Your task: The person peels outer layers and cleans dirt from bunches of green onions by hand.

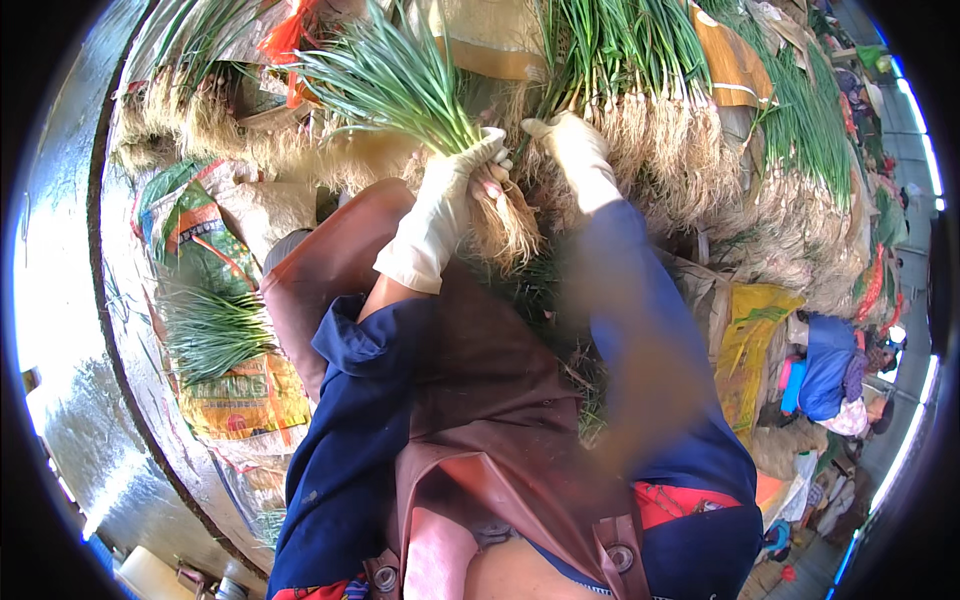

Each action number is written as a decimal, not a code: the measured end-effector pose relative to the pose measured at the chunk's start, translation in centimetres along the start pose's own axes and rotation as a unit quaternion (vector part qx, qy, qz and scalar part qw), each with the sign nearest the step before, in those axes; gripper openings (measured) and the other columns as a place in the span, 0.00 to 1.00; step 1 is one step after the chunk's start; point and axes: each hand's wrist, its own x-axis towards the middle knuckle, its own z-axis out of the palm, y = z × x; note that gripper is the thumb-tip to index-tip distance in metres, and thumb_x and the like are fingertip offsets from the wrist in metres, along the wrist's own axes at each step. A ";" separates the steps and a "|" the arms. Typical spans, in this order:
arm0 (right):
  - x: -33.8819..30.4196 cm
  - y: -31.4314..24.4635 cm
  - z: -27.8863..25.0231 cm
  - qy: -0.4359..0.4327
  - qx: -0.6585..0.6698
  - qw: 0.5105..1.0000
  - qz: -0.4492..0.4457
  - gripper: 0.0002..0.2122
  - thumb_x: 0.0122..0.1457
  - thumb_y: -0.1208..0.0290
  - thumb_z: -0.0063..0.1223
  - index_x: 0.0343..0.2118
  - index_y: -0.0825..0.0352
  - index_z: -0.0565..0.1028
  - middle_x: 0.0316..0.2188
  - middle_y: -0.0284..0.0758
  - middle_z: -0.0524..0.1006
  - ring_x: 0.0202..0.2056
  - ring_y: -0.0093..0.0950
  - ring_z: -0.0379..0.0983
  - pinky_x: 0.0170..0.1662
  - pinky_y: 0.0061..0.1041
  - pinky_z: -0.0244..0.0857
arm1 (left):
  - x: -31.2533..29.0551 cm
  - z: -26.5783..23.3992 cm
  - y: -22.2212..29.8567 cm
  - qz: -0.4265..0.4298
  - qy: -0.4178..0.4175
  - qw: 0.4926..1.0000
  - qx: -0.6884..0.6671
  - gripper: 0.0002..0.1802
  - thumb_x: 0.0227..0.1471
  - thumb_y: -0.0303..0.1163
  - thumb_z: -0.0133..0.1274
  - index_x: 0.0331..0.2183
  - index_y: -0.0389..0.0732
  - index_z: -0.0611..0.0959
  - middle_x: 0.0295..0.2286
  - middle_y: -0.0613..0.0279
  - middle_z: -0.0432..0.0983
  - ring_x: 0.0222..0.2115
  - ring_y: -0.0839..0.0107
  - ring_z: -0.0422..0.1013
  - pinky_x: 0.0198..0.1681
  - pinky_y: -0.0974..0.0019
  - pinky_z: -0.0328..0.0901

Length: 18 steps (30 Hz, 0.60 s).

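My left hand (455, 190), in a whitish glove, is closed around a bunch of spring onions (410, 85). Their green leaves point up and to the left; the pale bulbs and tan, stringy roots hang down beside the glove. My right hand (580, 155), gloved alike, is at the near edge of a big row of spring onions (640, 60), by their roots. Its thumb stretches out to the left, apart from the other fingers, whose tips are partly hidden. I see nothing held in it.
More spring onions lie at the far left (195, 105) and right (805, 120), with a small bunch (215, 335) on sacks at left. A yellow bag (750, 350) lies right of my arm. My brown apron (490, 370) covers my lap. Another person (835, 370) is at far right.
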 end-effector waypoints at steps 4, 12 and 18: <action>0.3 0.7 -0.2 -0.104 0.386 0.916 -0.041 0.15 0.55 0.52 0.49 0.27 0.62 0.73 0.18 0.25 0.69 0.18 0.21 0.61 0.25 0.26 0.60 | -0.1 -0.6 -0.3 -0.003 0.038 0.998 -0.055 0.10 0.48 0.30 0.55 0.33 0.35 0.79 0.21 0.60 0.77 0.11 0.76 0.68 0.11 0.81 0.58; -4.6 14.6 -0.5 -0.289 0.603 0.742 -0.048 0.09 0.58 0.63 0.48 0.32 0.62 0.74 0.22 0.28 0.75 0.18 0.15 0.67 0.19 0.11 0.58 | 0.6 -1.6 -0.7 -0.015 0.004 0.999 -0.040 0.11 0.48 0.29 0.55 0.34 0.33 0.80 0.21 0.63 0.75 0.15 0.77 0.69 0.14 0.80 0.61; -3.7 17.4 4.1 0.001 0.356 0.931 -0.077 0.10 0.50 0.61 0.57 0.30 0.60 0.75 0.25 0.30 0.78 0.31 0.30 0.75 0.37 0.27 0.65 | -0.5 -1.0 0.2 -0.029 -0.014 0.999 0.029 0.12 0.49 0.29 0.53 0.37 0.36 0.79 0.22 0.64 0.75 0.14 0.80 0.68 0.13 0.81 0.59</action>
